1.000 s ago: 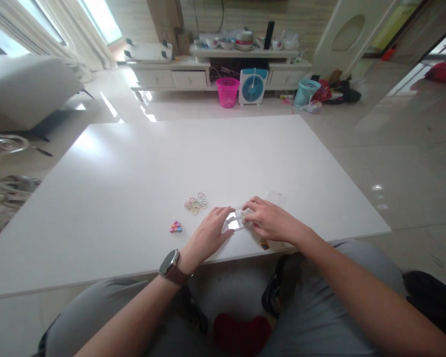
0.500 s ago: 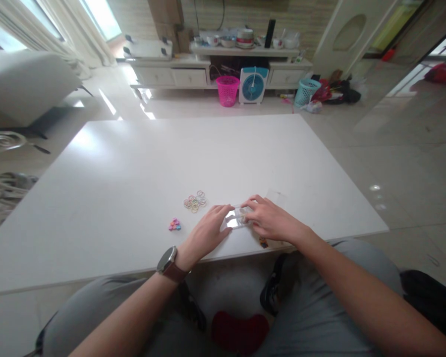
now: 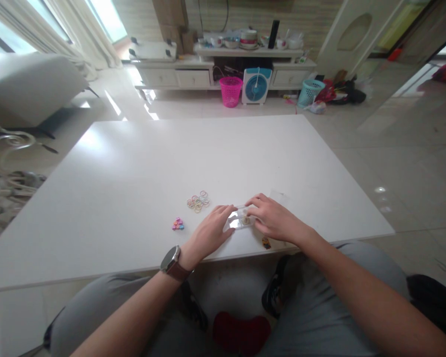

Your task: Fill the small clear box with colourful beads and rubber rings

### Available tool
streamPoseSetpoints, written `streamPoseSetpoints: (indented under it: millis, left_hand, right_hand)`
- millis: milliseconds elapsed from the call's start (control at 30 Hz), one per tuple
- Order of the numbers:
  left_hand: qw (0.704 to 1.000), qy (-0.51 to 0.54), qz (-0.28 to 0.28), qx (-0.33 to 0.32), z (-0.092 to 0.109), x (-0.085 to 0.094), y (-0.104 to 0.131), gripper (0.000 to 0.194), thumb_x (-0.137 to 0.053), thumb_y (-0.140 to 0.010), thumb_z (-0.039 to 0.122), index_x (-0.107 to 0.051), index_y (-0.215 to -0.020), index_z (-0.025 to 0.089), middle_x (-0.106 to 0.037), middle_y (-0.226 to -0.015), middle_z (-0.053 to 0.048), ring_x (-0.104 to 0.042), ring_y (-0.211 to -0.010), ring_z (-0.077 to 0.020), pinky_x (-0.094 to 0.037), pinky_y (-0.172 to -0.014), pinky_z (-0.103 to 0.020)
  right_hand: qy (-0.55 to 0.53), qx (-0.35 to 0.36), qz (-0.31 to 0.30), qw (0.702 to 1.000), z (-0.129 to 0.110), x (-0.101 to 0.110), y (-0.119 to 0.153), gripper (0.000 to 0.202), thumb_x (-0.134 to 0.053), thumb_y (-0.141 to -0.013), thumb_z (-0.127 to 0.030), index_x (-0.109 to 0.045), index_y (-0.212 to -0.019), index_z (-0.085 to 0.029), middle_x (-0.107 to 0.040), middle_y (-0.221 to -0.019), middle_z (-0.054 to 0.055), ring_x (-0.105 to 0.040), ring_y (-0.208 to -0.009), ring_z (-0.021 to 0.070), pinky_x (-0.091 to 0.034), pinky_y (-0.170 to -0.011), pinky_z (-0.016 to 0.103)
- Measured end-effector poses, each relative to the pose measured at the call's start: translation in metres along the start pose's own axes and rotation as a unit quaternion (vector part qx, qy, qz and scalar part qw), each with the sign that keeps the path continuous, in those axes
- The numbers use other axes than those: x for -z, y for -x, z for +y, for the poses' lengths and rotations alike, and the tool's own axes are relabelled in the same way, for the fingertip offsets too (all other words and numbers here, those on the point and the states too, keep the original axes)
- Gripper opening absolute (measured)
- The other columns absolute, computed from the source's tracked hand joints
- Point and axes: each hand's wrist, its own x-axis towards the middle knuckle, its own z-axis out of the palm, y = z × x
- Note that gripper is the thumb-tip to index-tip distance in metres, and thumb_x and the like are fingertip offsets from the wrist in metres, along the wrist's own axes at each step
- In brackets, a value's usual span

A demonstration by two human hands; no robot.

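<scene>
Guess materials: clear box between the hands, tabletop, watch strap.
Box: likely glossy clear plastic; see-through with sharp bright reflections.
Tabletop: smooth white, semi-gloss, perhaps laminate or lacquer; glare spreads softly near the far left corner.
Watch strap: brown, low-sheen, possibly leather; too small to see grain.

There are two hands [image 3: 214, 225], one clear box [image 3: 235, 222], one table [image 3: 193, 153], one cluster of rubber bands [image 3: 198, 201], one fan [image 3: 256, 88] and two baskets [image 3: 230, 92].

It looks like a home: sofa [image 3: 31, 89] at ten o'clock, curtains [image 3: 82, 42] at eleven, pink basket [image 3: 231, 94] at twelve
</scene>
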Motion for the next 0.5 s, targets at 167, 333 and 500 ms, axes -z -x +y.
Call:
streamPoseSetpoints:
  millis: [167, 333, 500]
  left_hand:
    - [1.0, -0.001, 0.004, -0.006, -0.001, -0.001, -0.001, 0.051, -0.065, -0.085, 0.013, -0.047, -0.131, 0.025, -0.059, -0.128, -0.007, -0.053, -0.123, -0.0241, -0.046, -0.105, -0.042]
    - [1.0, -0.01, 0.002, -0.004, 0.001, 0.001, 0.0, 0.052, -0.066, -0.086, 0.014, -0.046, -0.133, 0.024, -0.059, -0.128, -0.007, -0.053, -0.122, -0.0228, -0.046, -0.105, -0.041]
    - [1.0, -0.017, -0.001, -0.003, 0.002, 0.002, -0.001, 0.05, -0.066, -0.086, 0.015, -0.047, -0.131, 0.023, -0.06, -0.127, -0.008, -0.054, -0.12, -0.0229, -0.047, -0.104, -0.041]
  right_hand:
    - [0.015, -0.046, 0.037, 0.998, 0.005, -0.005, -0.007, 0.008, -0.063, -0.089, -0.019, -0.069, -0.092, -0.016, -0.064, -0.107, 0.01, -0.052, -0.106, 0.0256, -0.048, -0.094, 0.04]
    - [0.029, -0.053, 0.035, 0.998, 0.007, -0.011, -0.016, 0.004, -0.067, -0.086, -0.019, -0.068, -0.087, -0.016, -0.064, -0.105, 0.009, -0.053, -0.103, 0.0241, -0.049, -0.09, 0.036]
    - [0.057, -0.039, 0.017, 0.997, 0.003, -0.012, -0.017, 0.007, -0.063, -0.089, -0.02, -0.069, -0.091, -0.016, -0.063, -0.109, 0.009, -0.052, -0.104, 0.0235, -0.047, -0.089, 0.035]
